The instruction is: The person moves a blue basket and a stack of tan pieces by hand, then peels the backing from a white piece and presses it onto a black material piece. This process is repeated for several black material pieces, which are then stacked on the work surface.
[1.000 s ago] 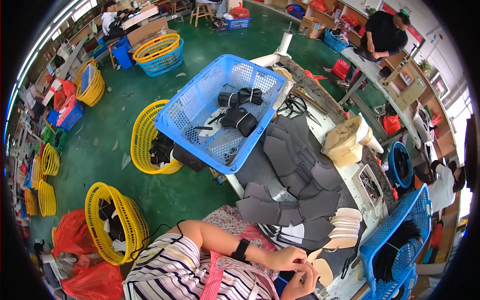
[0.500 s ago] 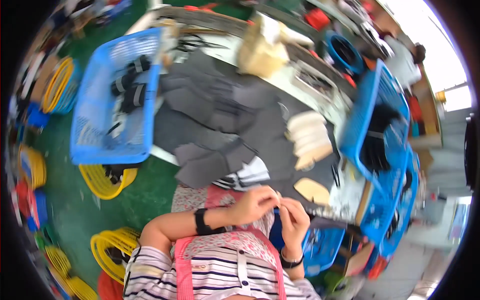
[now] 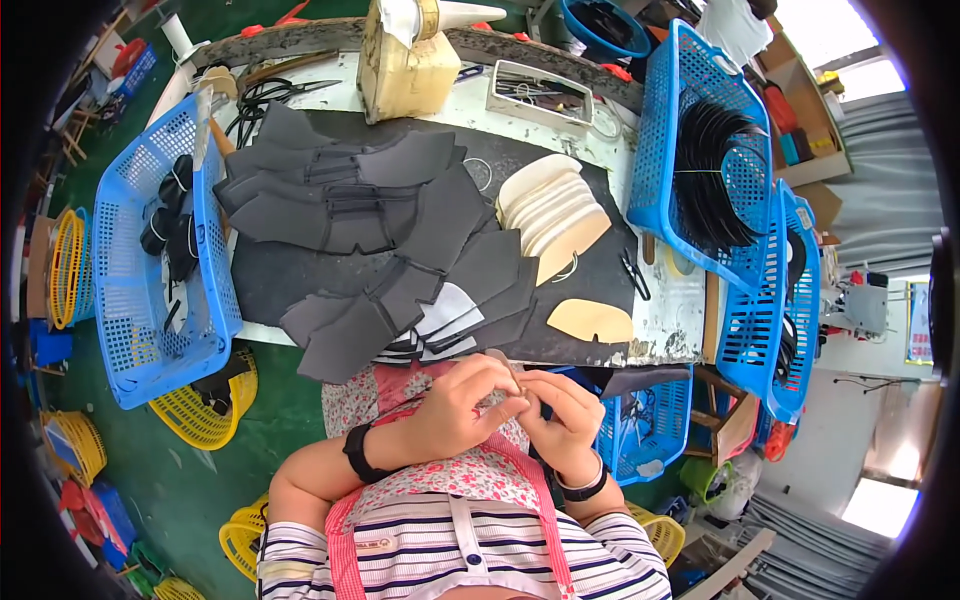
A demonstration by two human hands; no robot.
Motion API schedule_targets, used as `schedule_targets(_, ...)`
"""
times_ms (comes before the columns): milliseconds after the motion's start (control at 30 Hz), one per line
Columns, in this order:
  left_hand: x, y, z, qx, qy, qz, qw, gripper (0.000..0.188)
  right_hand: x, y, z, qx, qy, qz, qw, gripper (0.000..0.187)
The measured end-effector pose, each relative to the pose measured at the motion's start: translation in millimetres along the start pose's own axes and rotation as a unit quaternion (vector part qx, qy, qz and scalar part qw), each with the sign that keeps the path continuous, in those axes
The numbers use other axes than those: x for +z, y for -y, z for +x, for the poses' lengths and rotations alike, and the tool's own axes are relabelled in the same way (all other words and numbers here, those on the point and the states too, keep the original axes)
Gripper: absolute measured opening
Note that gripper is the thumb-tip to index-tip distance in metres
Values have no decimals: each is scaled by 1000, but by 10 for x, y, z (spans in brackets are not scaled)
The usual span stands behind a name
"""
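My left hand (image 3: 462,408) and my right hand (image 3: 566,418) meet in front of my apron, at the near edge of the table. The fingers of both are pinched together at the tips. Anything between them is too small to name. Just beyond lie fanned dark grey cut pieces (image 3: 345,335), some showing white undersides (image 3: 447,312). More dark grey pieces (image 3: 360,215) are spread in overlapping rows farther back. To their right rests a tied stack of cream cut pieces (image 3: 552,212), with a single cream piece (image 3: 590,320) lying nearer me.
Blue baskets with black parts flank the table, one at left (image 3: 150,320) and others at right (image 3: 690,80). Scissors (image 3: 265,105), a yellowish block-shaped container (image 3: 415,80) and a white tool tray (image 3: 540,95) sit at the back. Small black snips (image 3: 635,275) lie at right.
The whole view has shifted and turned, and the picture is sharper now. My hands stay together at the fingertips, with the left hand's fingers more curled.
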State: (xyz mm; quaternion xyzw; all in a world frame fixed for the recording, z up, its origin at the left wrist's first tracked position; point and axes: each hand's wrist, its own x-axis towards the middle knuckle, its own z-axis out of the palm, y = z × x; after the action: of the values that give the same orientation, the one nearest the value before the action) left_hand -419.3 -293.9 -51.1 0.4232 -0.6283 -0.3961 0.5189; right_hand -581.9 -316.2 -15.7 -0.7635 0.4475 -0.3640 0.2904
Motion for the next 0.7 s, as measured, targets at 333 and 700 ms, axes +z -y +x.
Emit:
schedule_targets(333,-686,827,6,-132,-102,409,897,65,-336,-162,-60,4,-211,-46,976,17)
schedule_targets(700,-461,208,224,-13,54,205,977,43,12,-18,77,-25,-57,-32,998,19)
